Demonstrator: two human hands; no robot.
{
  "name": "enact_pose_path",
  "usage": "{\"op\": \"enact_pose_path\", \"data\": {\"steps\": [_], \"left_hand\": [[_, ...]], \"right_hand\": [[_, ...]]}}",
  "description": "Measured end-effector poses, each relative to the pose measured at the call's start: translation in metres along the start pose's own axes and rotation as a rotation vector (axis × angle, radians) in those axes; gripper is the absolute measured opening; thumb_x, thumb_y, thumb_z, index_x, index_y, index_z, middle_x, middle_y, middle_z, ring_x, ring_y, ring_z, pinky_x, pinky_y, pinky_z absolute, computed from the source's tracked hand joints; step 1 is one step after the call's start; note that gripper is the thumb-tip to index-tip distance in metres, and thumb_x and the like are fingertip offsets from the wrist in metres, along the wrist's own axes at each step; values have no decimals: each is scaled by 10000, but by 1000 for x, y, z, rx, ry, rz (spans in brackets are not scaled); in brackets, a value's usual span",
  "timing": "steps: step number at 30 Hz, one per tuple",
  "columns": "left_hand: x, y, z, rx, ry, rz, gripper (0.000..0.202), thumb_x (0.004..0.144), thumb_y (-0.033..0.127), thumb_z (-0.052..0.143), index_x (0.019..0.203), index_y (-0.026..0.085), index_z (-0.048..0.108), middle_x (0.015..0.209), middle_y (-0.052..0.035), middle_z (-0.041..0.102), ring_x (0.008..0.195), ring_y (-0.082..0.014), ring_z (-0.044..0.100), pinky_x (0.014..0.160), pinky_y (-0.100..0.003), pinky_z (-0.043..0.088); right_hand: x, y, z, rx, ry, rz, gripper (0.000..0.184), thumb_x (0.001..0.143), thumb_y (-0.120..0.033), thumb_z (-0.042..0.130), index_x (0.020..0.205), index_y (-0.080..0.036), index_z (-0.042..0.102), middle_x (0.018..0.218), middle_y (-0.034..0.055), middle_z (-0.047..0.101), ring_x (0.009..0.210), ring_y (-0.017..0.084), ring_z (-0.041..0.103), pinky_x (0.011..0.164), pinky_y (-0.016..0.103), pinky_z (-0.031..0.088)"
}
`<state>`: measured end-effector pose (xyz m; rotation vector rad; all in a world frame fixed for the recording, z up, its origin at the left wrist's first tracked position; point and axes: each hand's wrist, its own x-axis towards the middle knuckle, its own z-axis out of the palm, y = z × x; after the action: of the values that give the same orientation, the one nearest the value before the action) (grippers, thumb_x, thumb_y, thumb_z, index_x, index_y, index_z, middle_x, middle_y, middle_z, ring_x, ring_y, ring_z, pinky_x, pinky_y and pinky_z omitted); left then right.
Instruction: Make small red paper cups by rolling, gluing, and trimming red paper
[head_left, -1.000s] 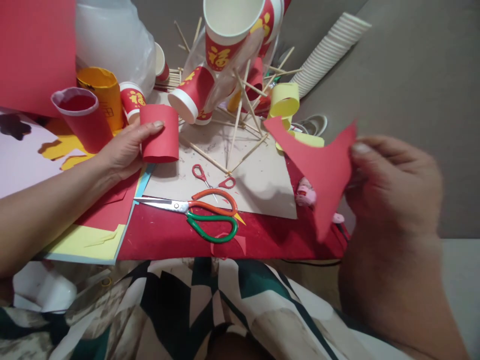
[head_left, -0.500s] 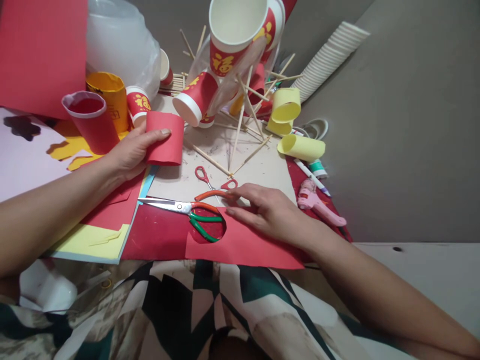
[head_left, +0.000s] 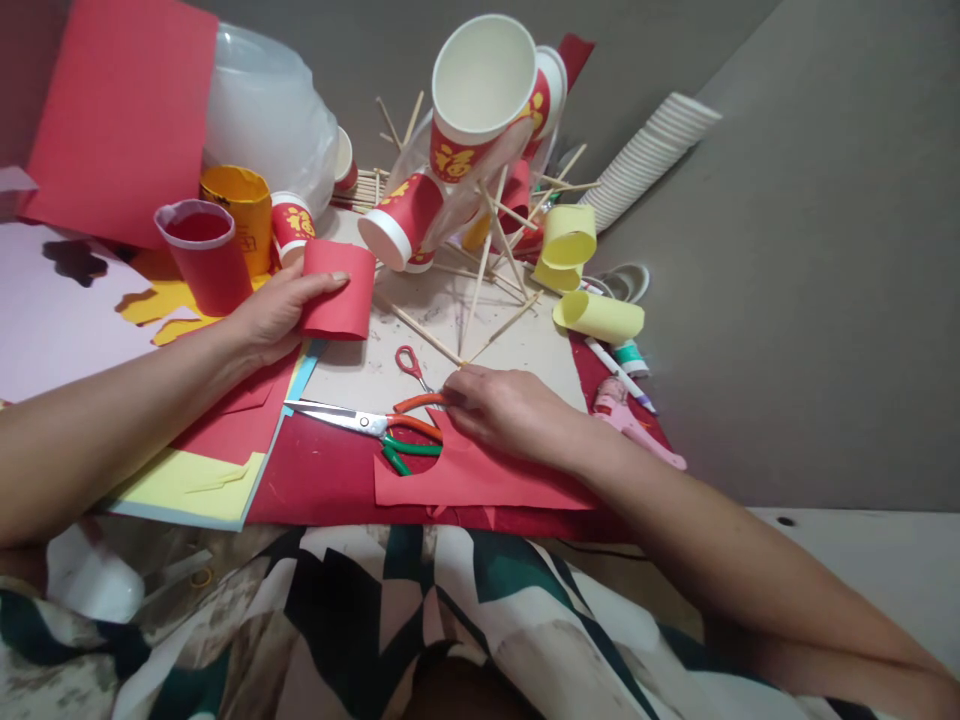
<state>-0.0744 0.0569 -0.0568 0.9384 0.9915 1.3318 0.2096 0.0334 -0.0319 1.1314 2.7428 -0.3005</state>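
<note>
Head view: left hand (head_left: 281,312) grips red tube (head_left: 341,300), long axis near-vertical, ends up/down, over left edge of board (head_left: 352,370); right hand (head_left: 510,410) at red sheet (head_left: 472,482) by table's (head_left: 304,485) front edge, fingertips hidden, can't tell grip.

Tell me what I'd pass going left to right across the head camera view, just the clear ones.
Lilac-rimmed red cylinder, red paper tube in the left hand, right hand, pink glue gun.
</note>
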Motion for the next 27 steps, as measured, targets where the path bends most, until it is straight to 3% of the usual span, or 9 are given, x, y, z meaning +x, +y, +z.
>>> {"op": "enact_pose_path", "data": {"steps": [9,14,18,23,27], "left_hand": [[-3,4,3,-28,5,-9,339,741,258,791,1044,159,674,976,-68,706,920,-221,657,953,-392,562],[0,5,0,-44,15,-17,385,709,276,826,1045,174,667,993,-47,698,897,-198,660,888,-360,565],[-1,11,2,-76,31,-40,318,706,283,826,973,172,693,979,-56,720,1079,-262,650,971,-374,546],[-11,31,9,-174,34,-83,240,745,260,798,945,184,688,919,-25,745,1248,-283,570,1129,-404,467],[-19,46,13,-185,32,26,200,787,215,761,955,148,677,896,-32,738,1158,-253,607,1114,-394,459]], "right_hand": [[3,-1,-9,69,-41,19,40,873,-226,547,851,-196,562,814,58,667,660,167,547,607,264,322],[-8,1,-13,152,-15,22,99,934,-285,487,884,-205,517,750,22,615,632,148,504,610,260,333],[-19,8,-7,482,44,6,191,944,-385,528,864,-211,520,712,-19,554,608,124,455,592,254,342],[-31,14,-1,947,33,228,390,823,-567,699,825,-205,555,580,-84,418,516,84,331,513,229,255],[-33,12,-3,1207,24,432,467,674,-561,838,834,-202,585,637,-49,577,518,82,431,501,209,306]]}}
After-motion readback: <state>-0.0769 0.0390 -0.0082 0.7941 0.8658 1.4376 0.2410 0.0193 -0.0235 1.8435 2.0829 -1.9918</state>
